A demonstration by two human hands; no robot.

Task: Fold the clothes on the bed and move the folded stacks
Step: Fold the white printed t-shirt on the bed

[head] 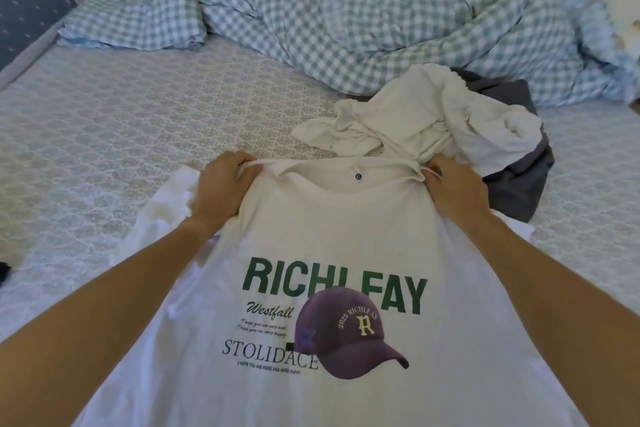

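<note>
White printed tee (329,236) w/ purple cap graphic, both hands (221,187) (453,191) pinching its shoulders.

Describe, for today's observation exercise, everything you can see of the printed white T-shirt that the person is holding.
The white T-shirt looks like soft cotton, with a round neck and a small dark tag inside the collar. Its print shows green capitals, smaller black script and lettering, and a purple baseball cap. It is spread print side up, lifted at the shoulders. The left hand and right hand each grip a shoulder beside the collar, fingers curled into the cloth. It lies over the patterned bed sheet, its collar close to a crumpled white garment.
</note>
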